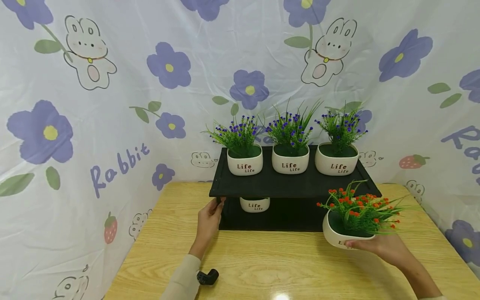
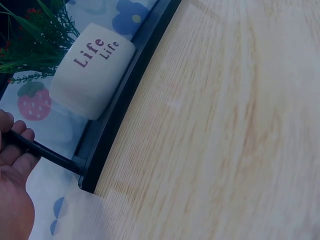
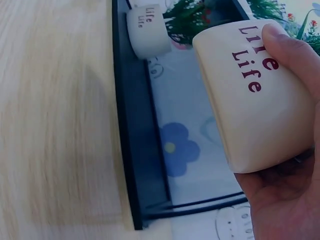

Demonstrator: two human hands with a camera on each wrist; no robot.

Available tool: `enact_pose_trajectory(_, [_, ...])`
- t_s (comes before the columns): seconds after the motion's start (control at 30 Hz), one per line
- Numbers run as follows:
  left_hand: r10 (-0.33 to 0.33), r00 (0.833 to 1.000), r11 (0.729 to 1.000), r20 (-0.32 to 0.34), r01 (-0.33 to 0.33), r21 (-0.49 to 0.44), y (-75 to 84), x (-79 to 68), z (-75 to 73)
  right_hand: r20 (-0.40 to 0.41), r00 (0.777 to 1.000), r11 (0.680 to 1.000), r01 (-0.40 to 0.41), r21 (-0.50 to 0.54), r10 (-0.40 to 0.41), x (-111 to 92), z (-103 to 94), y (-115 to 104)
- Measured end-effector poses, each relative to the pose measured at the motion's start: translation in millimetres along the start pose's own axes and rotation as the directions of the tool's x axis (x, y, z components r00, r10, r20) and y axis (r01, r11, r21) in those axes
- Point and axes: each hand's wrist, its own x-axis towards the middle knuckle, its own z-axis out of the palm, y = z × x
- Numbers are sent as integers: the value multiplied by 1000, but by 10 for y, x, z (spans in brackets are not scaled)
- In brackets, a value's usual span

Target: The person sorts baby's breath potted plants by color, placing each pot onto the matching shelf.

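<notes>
My right hand (image 1: 388, 248) grips a white "Life" flowerpot (image 3: 265, 105) of orange-red flowers (image 1: 356, 208), thumb across its lettered front. The pot is held in front of the right end of a black two-tier shelf (image 1: 288, 185), above the table. At the shelf's left end, my left hand (image 1: 208, 221) has its fingers curled round the thin black post (image 2: 50, 155). On the lower tier, toward the left, stands another white pot (image 1: 255, 205); its red-flowered plant (image 2: 37, 45) shows in the left wrist view and is mostly hidden by the upper tier in the head view.
Three white pots with purple flowers, left (image 1: 245, 162), middle (image 1: 290, 162) and right (image 1: 336, 162), stand in a row on the upper tier. A small black angled object (image 1: 208, 277) lies beside my left sleeve on the wooden table (image 1: 262, 262). A printed rabbit curtain (image 1: 210, 54) hangs behind.
</notes>
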Motion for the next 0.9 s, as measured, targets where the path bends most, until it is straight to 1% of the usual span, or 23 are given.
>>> enact_pose_trajectory(0.1, [-14, 1000, 1000, -5, 14, 0, -114, 29, 21, -73, 996, 997, 58, 47, -55, 46, 107, -33])
enact_pose_trajectory(0.23, [-12, 1000, 1000, -28, 12, -6, -264, 49, 49, -87, 994, 997, 63, 44, -59, 93, 248, -42])
enact_pose_trajectory(0.3, [-3, 999, 1000, -38, 2, -14, -290, 49, 52, -61, 997, 998, 41, 39, -39, 109, 311, -43])
enact_pose_trajectory(0.33, [1, 999, 1000, -44, -2, -16, -298, 48, 52, -59, 997, 997, 52, 51, -49, 128, 343, -38])
enact_pose_trajectory(0.47, [22, 998, 1000, -58, -23, -6, -316, 39, 55, -26, 999, 996, 35, 81, -33, 164, 464, -36])
enact_pose_trajectory(0.5, [24, 998, 1000, -60, -24, 0, -316, 35, 56, -32, 998, 994, 48, 99, -45, 183, 492, -35])
enact_pose_trajectory(0.53, [23, 998, 1000, -62, -23, 8, -319, 33, 56, -24, 999, 992, 51, 114, -49, 196, 517, -36])
enact_pose_trajectory(0.67, [14, 998, 1000, -60, -13, 15, -326, 29, 58, 6, 999, 992, 32, 118, -33, 258, 596, -38])
enact_pose_trajectory(0.7, [12, 998, 1000, -60, -11, 15, -331, 32, 58, 3, 999, 992, 40, 121, -41, 282, 612, -37])
enact_pose_trajectory(0.73, [12, 998, 1000, -59, -11, 11, -335, 34, 58, 13, 999, 992, 28, 119, -30, 301, 625, -36])
enact_pose_trajectory(0.8, [13, 998, 1000, -60, -13, 4, -341, 40, 58, 4, 999, 992, 38, 118, -39, 342, 654, -34])
enact_pose_trajectory(0.9, [12, 998, 1000, -59, -13, -5, -346, 46, 56, 29, 999, 989, 10, 148, -14, 390, 684, -31])
